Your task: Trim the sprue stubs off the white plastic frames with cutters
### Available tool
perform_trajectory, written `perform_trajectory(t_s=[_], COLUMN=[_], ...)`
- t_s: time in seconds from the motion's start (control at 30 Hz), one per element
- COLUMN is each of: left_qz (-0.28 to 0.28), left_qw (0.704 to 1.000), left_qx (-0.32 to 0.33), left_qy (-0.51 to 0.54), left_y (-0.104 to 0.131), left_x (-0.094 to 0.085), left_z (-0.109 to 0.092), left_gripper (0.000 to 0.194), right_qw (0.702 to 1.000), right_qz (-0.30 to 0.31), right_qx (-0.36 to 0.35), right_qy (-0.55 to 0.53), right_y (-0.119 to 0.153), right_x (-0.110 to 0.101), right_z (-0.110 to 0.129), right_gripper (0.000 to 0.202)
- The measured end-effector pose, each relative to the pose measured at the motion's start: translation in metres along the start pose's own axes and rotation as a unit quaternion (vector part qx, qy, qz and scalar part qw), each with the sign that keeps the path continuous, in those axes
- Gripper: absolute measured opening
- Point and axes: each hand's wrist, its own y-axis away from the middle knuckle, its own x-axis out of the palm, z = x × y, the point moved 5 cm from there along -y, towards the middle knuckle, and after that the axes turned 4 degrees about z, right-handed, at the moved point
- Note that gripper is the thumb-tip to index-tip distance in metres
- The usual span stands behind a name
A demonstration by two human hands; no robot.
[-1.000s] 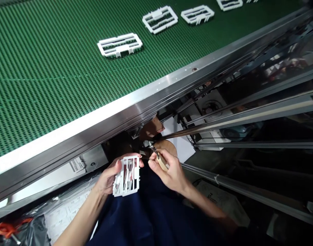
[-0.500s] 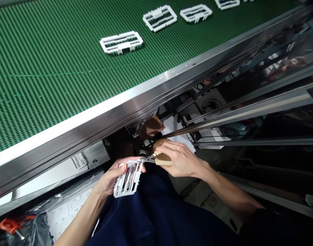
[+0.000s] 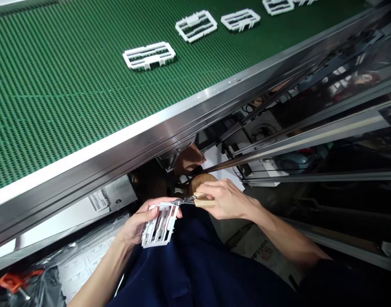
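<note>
My left hand (image 3: pixel 141 219) is closed on a white plastic frame (image 3: pixel 159 228) with slotted bars, thumb on its face and fingers behind it. The frame hangs tilted in front of my dark blue clothing. In my right hand (image 3: pixel 226 198) is a pair of nippers (image 3: pixel 204 201) with cream handles, my fingers wrapped round them. The metal jaws of the nippers are at the frame's upper right corner, close to my left fingertips. Whether the blades touch the plastic is too small to tell.
Beyond my hands runs a green conveyor belt (image 3: pixel 70 98) with a metal edge rail (image 3: pixel 170 111). Several similar white frames (image 3: pixel 150 55) lie on it. Metal bars (image 3: pixel 313 138) stretch along the right. An orange-handled item (image 3: pixel 13 282) and clear plastic bags are at lower left.
The frames on the belt have shifted slightly left and down in view. The nippers' handles look a little closer together, with their jaws still at the frame's corner. My left hand has barely moved.
</note>
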Motion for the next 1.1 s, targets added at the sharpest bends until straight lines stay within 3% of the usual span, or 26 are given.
perform_trajectory(t_s=[0.07,0.17,0.33,0.43,0.57,0.73,0.87,0.97,1.1], left_qz=[0.001,0.000,-0.012,-0.044,-0.087,-0.115,-0.129,-0.131,-0.129], left_qw=[1.000,0.999,0.999,0.999,0.994,0.987,0.985,0.984,0.981], left_qx=[0.006,0.011,0.007,0.008,0.016,0.038,0.049,0.063,0.100], left_qy=[0.012,0.030,0.029,0.031,0.070,0.108,0.105,0.102,0.108], left_y=[-0.001,-0.003,-0.007,-0.008,-0.009,-0.012,-0.013,-0.014,-0.018], left_x=[0.002,0.005,0.003,0.000,-0.005,-0.012,-0.015,-0.016,-0.016], left_z=[-0.001,-0.001,0.000,0.000,-0.002,-0.007,-0.010,-0.011,-0.012], left_gripper=[0.052,0.052,0.048,0.044,0.041,0.041,0.041,0.041,0.041], right_qw=[0.996,0.967,0.899,0.891,0.889,0.922,0.925,0.908,0.850], right_qz=[-0.009,-0.076,-0.112,-0.138,-0.173,-0.161,-0.145,-0.100,-0.079], right_qx=[0.039,0.095,0.075,0.070,0.097,0.149,0.162,0.142,0.130], right_qy=[-0.084,-0.223,-0.417,-0.428,-0.412,-0.319,-0.311,-0.381,-0.505], right_y=[-0.002,-0.006,-0.019,-0.023,-0.018,-0.010,-0.008,-0.012,-0.019], right_x=[0.003,0.011,0.031,0.031,0.029,0.040,0.049,0.057,0.064], right_z=[-0.005,-0.012,0.001,0.007,-0.006,-0.024,-0.021,-0.006,0.013], right_gripper=[0.014,0.023,0.021,0.017,0.013,0.010,0.015,0.014,0.024])
